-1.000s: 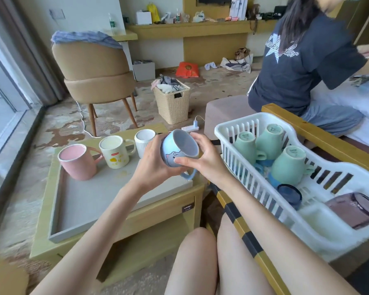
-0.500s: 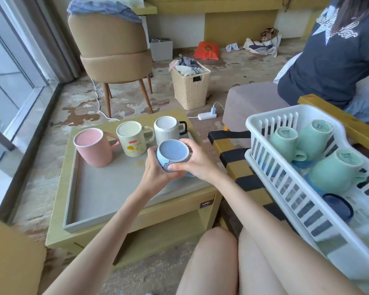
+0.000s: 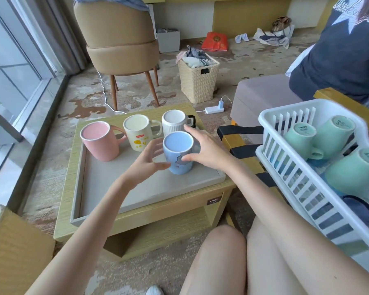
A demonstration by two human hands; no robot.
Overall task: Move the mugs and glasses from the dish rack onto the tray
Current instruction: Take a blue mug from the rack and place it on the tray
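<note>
A light blue mug (image 3: 178,150) stands upright on the grey tray (image 3: 126,188), near its right side. My left hand (image 3: 151,160) is just left of it with fingers spread, off the mug. My right hand (image 3: 205,150) is on its right, fingers apart, thumb still resting against the mug's wall. Behind it a pink mug (image 3: 98,141), a cream mug (image 3: 137,133) and a white ribbed mug (image 3: 175,122) stand in a row. The white dish rack (image 3: 285,167) at the right holds three upturned green mugs (image 3: 332,133) and a dark blue piece (image 3: 358,209).
The tray lies on a low wooden table (image 3: 158,213). A tan chair (image 3: 119,39), a wicker basket (image 3: 198,79) and a power strip (image 3: 214,109) are on the floor beyond. A person in a dark shirt (image 3: 339,60) sits behind the rack.
Both hands carried the blue mug down onto the tray, turned it upright, and have opened away from it. The camera tilted lower and leftward.
</note>
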